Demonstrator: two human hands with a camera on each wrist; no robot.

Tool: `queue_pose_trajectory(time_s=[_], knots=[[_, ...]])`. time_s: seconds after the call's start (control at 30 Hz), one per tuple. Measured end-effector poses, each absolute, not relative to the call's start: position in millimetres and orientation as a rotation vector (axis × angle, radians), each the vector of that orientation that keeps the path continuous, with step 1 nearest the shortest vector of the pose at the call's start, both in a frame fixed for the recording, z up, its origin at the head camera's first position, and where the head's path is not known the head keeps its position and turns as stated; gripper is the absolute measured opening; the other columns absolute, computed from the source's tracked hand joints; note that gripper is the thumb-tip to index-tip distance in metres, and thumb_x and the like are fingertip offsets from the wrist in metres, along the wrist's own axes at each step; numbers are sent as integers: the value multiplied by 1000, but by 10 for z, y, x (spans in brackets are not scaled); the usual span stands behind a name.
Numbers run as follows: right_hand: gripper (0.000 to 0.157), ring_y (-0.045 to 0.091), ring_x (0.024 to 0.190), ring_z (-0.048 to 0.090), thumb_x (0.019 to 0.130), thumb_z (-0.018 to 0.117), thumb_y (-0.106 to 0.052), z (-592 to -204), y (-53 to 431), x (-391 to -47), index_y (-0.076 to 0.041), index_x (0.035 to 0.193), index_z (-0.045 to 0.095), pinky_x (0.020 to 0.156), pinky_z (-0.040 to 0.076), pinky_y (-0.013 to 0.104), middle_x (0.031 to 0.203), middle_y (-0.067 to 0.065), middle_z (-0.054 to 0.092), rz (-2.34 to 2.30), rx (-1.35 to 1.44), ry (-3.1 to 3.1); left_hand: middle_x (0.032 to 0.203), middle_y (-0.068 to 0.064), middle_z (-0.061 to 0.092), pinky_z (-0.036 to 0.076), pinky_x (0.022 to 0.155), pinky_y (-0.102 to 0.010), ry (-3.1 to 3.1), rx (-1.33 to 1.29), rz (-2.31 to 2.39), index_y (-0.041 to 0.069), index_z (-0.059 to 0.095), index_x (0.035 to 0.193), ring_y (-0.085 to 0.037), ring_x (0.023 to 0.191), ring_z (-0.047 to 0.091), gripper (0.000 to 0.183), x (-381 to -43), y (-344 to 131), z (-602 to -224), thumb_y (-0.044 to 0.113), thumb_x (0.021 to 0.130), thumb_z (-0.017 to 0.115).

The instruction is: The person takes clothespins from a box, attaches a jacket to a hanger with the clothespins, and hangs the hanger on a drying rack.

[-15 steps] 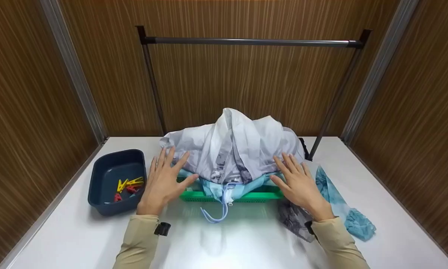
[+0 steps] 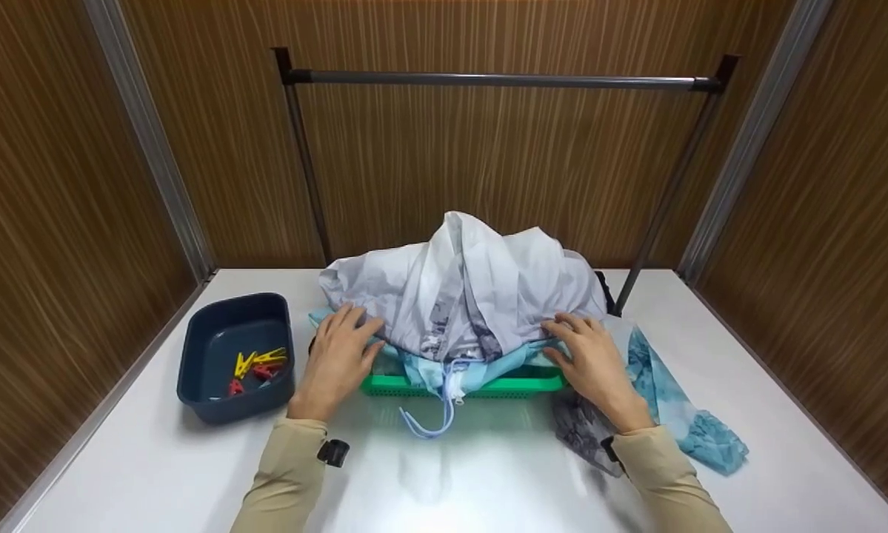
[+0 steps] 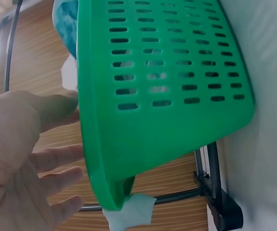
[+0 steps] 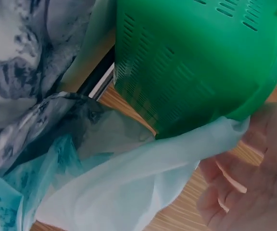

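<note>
Wood-grain panels (image 2: 488, 155) rise behind a white tabletop (image 2: 118, 474) where a person works at a heap of laundry. The left grip (image 2: 334, 364), its fingers apart and gently bent, and the right grip (image 2: 598, 364), its fingers loosely bent, flank the heap, neither visibly pinching anything. Half a second ago both were splayed wide; now their fingers have drawn in beside the rim, suggesting a turn from reaching to handling the load. Between them, a white-and-gray garment (image 2: 392, 289) tops teal clothing (image 2: 477, 374) on a green basket (image 2: 521, 387), a pale-blue hanger hook (image 2: 427, 433) jutting nearer the wearer. Left of the left grip sits a navy tub (image 2: 232, 411) of clothespins (image 2: 244, 364); right of the right grip trails teal-and-white cloth (image 2: 710, 440). Beyond both stands a garment rack (image 2: 488, 79).
</note>
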State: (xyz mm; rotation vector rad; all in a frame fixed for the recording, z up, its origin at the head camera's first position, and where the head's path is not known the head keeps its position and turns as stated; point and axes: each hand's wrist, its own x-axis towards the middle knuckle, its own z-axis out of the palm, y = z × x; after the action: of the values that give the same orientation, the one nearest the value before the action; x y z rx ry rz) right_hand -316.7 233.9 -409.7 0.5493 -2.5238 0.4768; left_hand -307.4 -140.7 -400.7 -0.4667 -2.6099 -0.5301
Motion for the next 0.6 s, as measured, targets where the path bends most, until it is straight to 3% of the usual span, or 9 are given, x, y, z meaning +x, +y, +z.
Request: queue_pose_trajectory(time_s=[0.27, 0.6], knots=[[32, 35, 117, 56, 91, 69, -9, -4101, 2294, -3206, -7, 123, 67, 100, 47, 55, 124, 16, 62, 667, 476, -2597, 141, -16, 53, 26, 117, -57, -2647, -452, -556, 15, 68, 125, -37, 140, 39, 32, -3096, -1354, -4068, 18, 94, 67], [21, 36, 111, 56, 90, 70, -8, -4105, 2315, -3255, -2, 110, 71, 97, 46, 53, 116, 18, 65, 739, 476, -2470, 140, -15, 53, 35, 112, -55, -2641, -471, -608, 13, 71, 119, -32, 134, 44, 27, -3141, -1377, -4045, 14, 92, 68]])
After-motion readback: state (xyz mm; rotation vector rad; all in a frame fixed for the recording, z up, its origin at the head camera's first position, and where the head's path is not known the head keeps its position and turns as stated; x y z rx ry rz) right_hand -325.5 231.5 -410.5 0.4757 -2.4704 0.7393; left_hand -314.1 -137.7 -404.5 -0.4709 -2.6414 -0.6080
